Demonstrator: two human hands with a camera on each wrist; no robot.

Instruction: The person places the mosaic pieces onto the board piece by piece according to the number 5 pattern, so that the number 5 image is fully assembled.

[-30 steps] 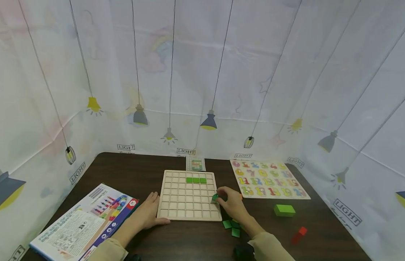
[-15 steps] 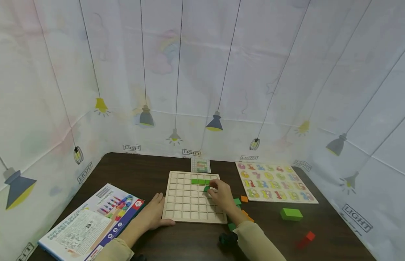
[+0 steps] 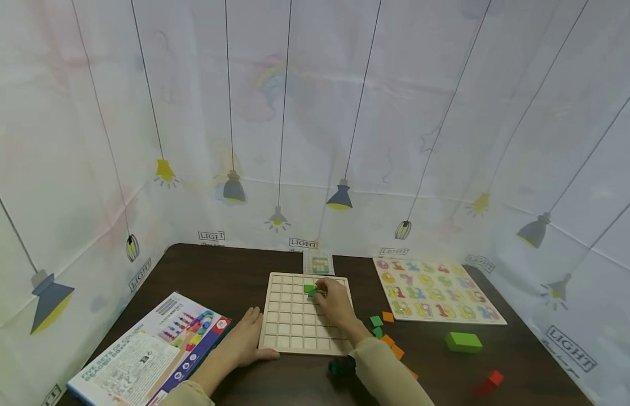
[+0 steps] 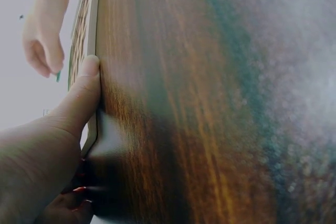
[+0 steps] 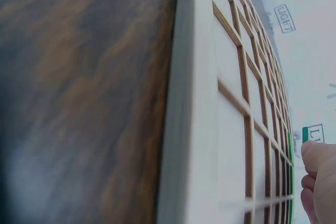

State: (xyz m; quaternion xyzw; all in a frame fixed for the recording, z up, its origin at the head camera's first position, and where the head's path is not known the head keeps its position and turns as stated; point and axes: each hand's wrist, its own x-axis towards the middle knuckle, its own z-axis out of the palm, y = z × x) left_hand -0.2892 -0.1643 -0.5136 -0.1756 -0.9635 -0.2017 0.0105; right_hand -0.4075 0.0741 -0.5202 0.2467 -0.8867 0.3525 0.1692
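Observation:
A square wooden grid board (image 3: 283, 329) lies on the dark table. My left hand (image 3: 243, 340) rests along its left side, fingers extended, and the thumb (image 4: 88, 80) lies against the front edge. Over the board's far rows my right hand (image 3: 337, 306) pinches a small dark green square tile (image 5: 305, 134) between thumb and fingertips. Light green tiles (image 3: 308, 288) sit in a far row of cells, partly covered by the right hand in the head view.
Loose green tiles (image 3: 377, 321) and orange tiles (image 3: 388, 340) lie right of the board. A pattern card (image 3: 320, 264) stands behind it. Further right are a number board (image 3: 436, 290), a green block (image 3: 464, 341) and a red block (image 3: 489, 382). A boxed set (image 3: 147, 349) lies left.
My right hand has carried the green tile from the board's right side to its far rows, beside the light green tiles. The left hand stays at the board's left edge.

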